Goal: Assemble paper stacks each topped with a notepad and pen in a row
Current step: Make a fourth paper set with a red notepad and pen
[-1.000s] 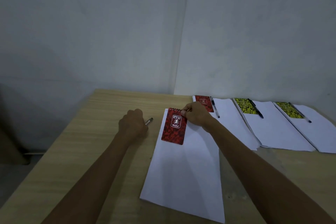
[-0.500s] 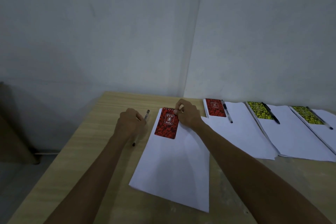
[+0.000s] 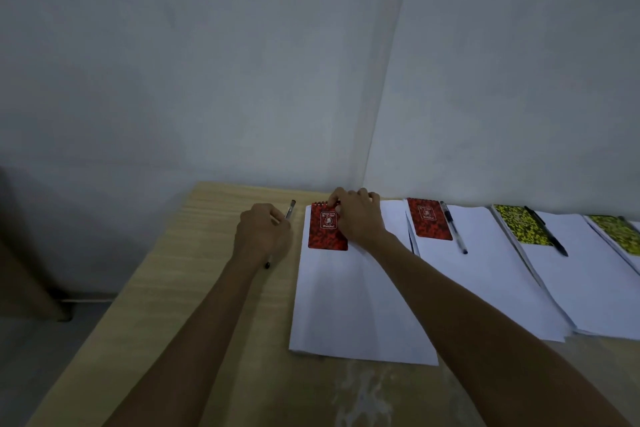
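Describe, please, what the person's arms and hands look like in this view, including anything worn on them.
Both arms are bare from the bottom edge of the picture up to the hands, with no sleeves in view. The left hand and right hand wear no gloves. No watch, bracelet or ring is visible on the wrists or fingers, though the dim light limits fine detail.

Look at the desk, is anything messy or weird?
Nothing is spilled or broken. The leftmost paper stack has its red notepad but no pen yet; that pen is in the left hand. The right hand pinches the notepad's top.
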